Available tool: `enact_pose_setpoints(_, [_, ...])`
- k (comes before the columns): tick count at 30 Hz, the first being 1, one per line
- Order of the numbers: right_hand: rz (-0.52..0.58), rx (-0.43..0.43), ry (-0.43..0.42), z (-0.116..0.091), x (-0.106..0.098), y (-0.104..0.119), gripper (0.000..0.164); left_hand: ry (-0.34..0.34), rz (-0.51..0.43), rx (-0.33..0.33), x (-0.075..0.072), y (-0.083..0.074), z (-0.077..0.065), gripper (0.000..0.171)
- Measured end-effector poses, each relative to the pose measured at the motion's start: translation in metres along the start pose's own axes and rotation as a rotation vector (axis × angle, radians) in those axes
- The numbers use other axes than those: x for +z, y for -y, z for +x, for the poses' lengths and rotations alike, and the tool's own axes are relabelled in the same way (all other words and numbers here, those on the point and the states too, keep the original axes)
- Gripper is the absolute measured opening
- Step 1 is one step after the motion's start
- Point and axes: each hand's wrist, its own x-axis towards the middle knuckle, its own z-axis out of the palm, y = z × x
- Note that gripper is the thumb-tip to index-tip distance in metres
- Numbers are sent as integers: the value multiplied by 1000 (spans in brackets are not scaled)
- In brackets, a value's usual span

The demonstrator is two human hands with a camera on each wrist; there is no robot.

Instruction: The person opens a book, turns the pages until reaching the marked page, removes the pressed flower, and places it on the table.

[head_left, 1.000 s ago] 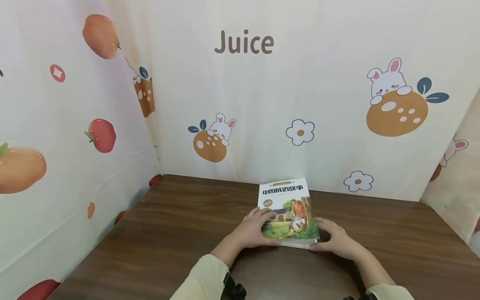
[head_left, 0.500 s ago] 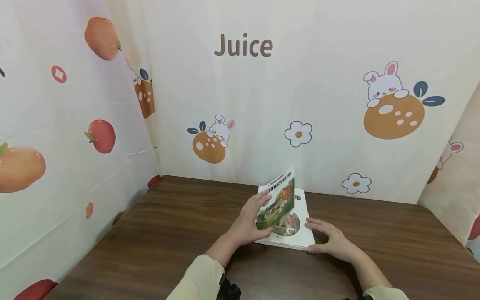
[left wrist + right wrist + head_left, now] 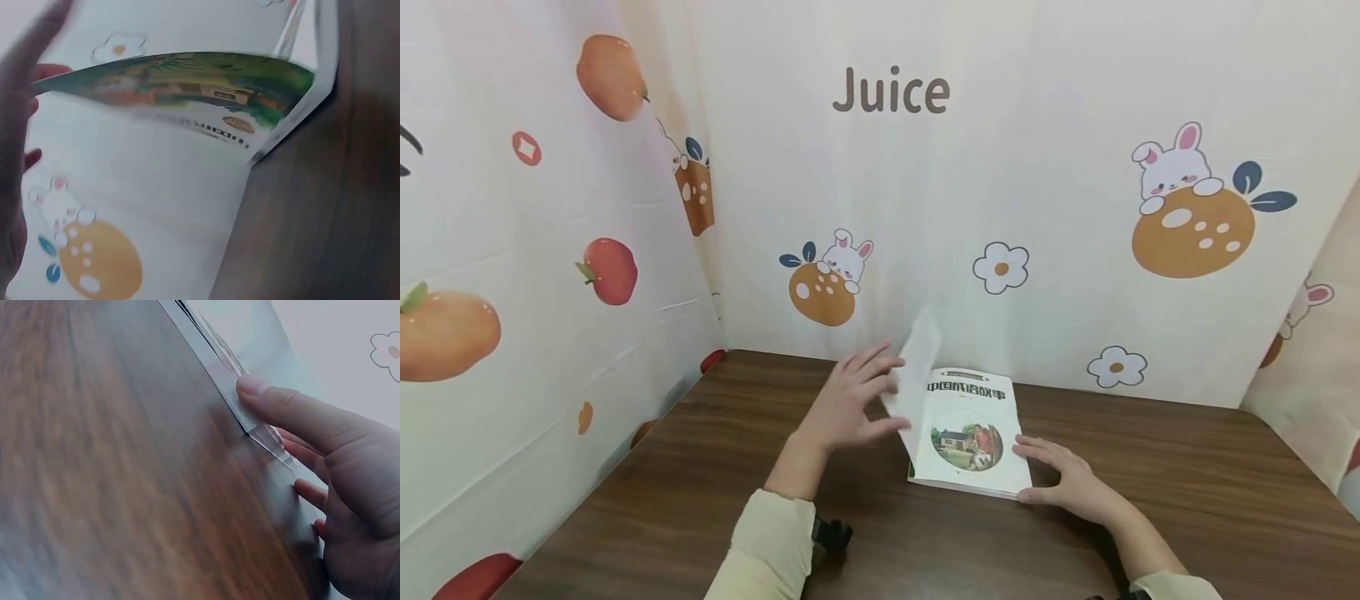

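Note:
A white paperback book lies on the brown table near the back wall, its front cover swung up past upright and leaning left. The page beneath shows Chinese lettering and a round picture. Spread fingers of my left hand reach the cover's free edge. The left wrist view shows the cover bowed, its green picture side toward the camera, with fingertips on both sides of that edge. My right hand holds the book's near right corner; in the right wrist view its thumb presses the page edges.
A white curtain printed with rabbits, fruit and the word "Juice" stands close behind the book. Another printed curtain borders the left side. The wooden table extends on both sides of the hands.
The front cover has turned up from lying flat and swung left, baring the page under it. My left hand has moved left and up with it; the right hand has stayed at the corner.

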Motion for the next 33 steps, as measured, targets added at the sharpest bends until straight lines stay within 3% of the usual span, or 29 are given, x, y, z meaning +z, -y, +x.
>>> enact_pose_setpoints(2, [-1, 3, 1, 0, 0, 0, 67, 46, 8, -81, -5, 6, -4, 32])
enact_pose_setpoints(4, [5, 7, 4, -1, -1, 0, 67, 180, -6, -217, -7, 12, -9, 26])
enact_pose_setpoints(7, [6, 3, 4, -1, -2, -1, 66, 402, -71, -449, -3, 19, -18, 32])
enact_pose_setpoints(10, [3, 3, 3, -2, -2, -2, 66, 569, -147, -582, 11, 22, -28, 43])
enact_pose_setpoints(12, [-1, 4, 4, -2, -2, -4, 66, 637, -186, -588, 23, 20, -32, 46])
enact_pose_setpoints(15, [2, 10, 9, -2, -2, -4, 66, 720, -211, -534, 41, 12, -33, 49])
enact_pose_setpoints(17, [3, 9, 9, -2, -1, -4, 66, 718, -222, -489, 51, 6, -31, 52])
enact_pose_setpoints(20, [4, 5, 7, -1, -1, -4, 66, 657, -254, -432, 63, 0, -28, 50])
enact_pose_setpoints(24, [-2, -1, 7, 0, -2, -4, 65, 595, -318, -404, 73, -7, -26, 41])
enact_pose_setpoints(26, [-5, -3, 7, 1, -2, -4, 65, 597, -322, -410, 76, -11, -26, 41])
enact_pose_setpoints(33, [-8, 1, 17, 2, -3, -3, 63, 665, -204, -434, 84, -28, -24, 60])
